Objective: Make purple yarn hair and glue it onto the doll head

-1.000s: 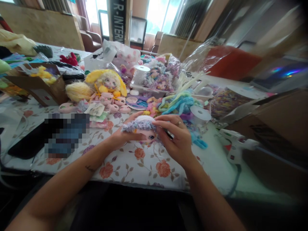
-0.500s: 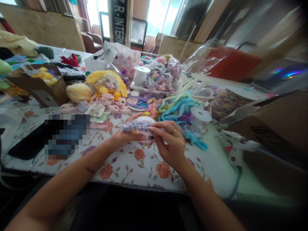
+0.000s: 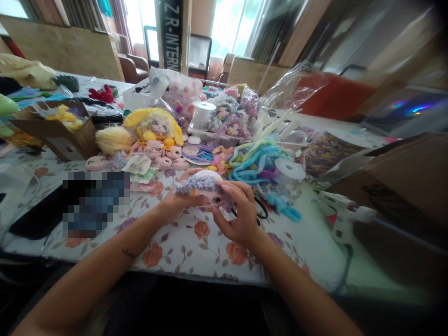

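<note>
A small doll head (image 3: 209, 199) with a painted eye and a band of fluffy lavender yarn (image 3: 198, 184) across its top is held above the flowered cloth. My left hand (image 3: 175, 200) grips it from the left, thumb lying across the face. At its right edge is my right hand (image 3: 241, 207), fingertips on the yarn and thumb lower down by the face, fingers curved around that side. A white lacy edge (image 3: 206, 173) shows behind the yarn. Black loops (image 3: 261, 208), like scissor handles, lie partly hidden behind my right hand.
Loose doll faces (image 3: 154, 149), a yellow-eared doll (image 3: 159, 123) and pastel yarn (image 3: 259, 158) lie beyond my hands. A white spool (image 3: 290, 169) is to the right, with a glue gun (image 3: 341, 214) beside a cardboard box (image 3: 402, 186). A blurred-out dark object (image 3: 96, 203) lies left.
My right hand has shifted slightly left and down; its fingers have gone from a pinch at the yarn's end to a wider curve around the head's side. The black loops have come into view.
</note>
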Demonstrator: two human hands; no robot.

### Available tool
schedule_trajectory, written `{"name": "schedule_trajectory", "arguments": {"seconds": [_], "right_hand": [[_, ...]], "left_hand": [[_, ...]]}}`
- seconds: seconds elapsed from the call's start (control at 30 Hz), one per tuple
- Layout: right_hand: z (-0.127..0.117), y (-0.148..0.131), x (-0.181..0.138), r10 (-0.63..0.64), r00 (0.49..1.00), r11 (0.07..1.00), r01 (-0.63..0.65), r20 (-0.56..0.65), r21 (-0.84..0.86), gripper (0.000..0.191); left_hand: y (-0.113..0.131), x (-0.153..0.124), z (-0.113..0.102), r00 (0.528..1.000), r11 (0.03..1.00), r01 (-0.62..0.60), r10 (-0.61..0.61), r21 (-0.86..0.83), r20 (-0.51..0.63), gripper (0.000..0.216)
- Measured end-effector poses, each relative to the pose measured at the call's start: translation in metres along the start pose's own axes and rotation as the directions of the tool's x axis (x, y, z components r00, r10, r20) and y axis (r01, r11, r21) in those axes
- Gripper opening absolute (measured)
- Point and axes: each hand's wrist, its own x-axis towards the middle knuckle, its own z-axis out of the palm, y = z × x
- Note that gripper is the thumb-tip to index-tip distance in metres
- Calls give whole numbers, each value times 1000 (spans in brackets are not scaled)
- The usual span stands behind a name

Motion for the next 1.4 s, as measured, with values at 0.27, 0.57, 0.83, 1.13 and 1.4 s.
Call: {"name": "schedule_trajectory", "arguments": {"seconds": [0.27, 0.57, 0.83, 1.13, 1.4], "right_hand": [[6, 9, 5, 153, 988, 987, -152, -23, 59, 71], [7, 21, -12, 381, 894, 862, -436, 237, 258, 106], [-1, 22, -14, 495, 832, 741, -555, 250, 378, 97], [-7, 18, -11, 477, 795, 718, -599, 375, 356, 92], [1, 14, -10, 478, 762, 699, -631, 437, 335, 89]], "left_hand": [[-1, 3, -3, 997, 996, 73, -73, -49, 0, 48], [-6, 3, 7, 978, 984, 178, -176, 5, -114, 39], [2, -2, -7, 970, 984, 180, -177, -3, 165, 82], [16, 9, -21, 939, 926, 337, -317, -169, 134, 62], [8, 5, -12, 933, 937, 332, -310, -107, 184, 60]]}}
